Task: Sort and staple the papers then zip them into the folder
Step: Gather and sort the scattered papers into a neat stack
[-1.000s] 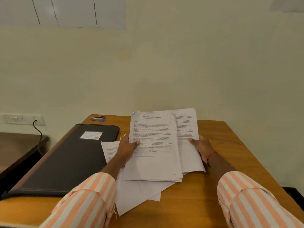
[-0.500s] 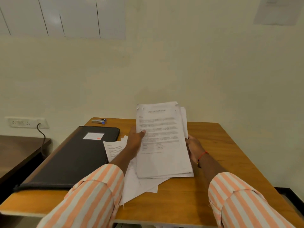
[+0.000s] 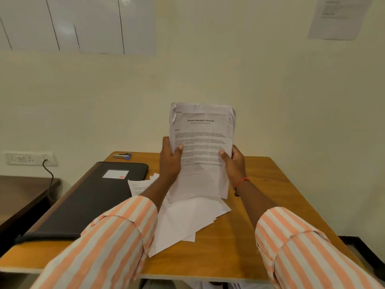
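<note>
Two hands held one stack of papers (image 3: 201, 138) upright above the counter (image 3: 266, 205). The left grip (image 3: 169, 161) clasped the stack's left edge and the right grip (image 3: 234, 163) its right edge, thumbs across the printed front page and fingers behind. The top sheet carried a heading, and a second sheet's upper edge showed just behind it; the number of sheets in the stack could not be told. The stack's lower edge hung just above one loose heap of papers (image 3: 187, 222) lying below both grips. That heap was fanned out so that several corners pointed toward the near edge, and one printed sheet (image 3: 138, 187) poked out left of the left grip.

One black zip folder (image 3: 83, 201) lay flat and shut, left of the left grip. It ran along the counter's left edge and bore one white label (image 3: 116, 174). One stapler (image 3: 122, 156) sat beyond and left of the left grip, near the far edge.

Bare wood stretched right of the right grip to the counter's right edge, and a strip lay open between the heap and the near edge. A red thread (image 3: 241, 181) circled the right wrist. One wall socket (image 3: 29, 158) with one cable (image 3: 49, 176) stood far left of the left grip.
</note>
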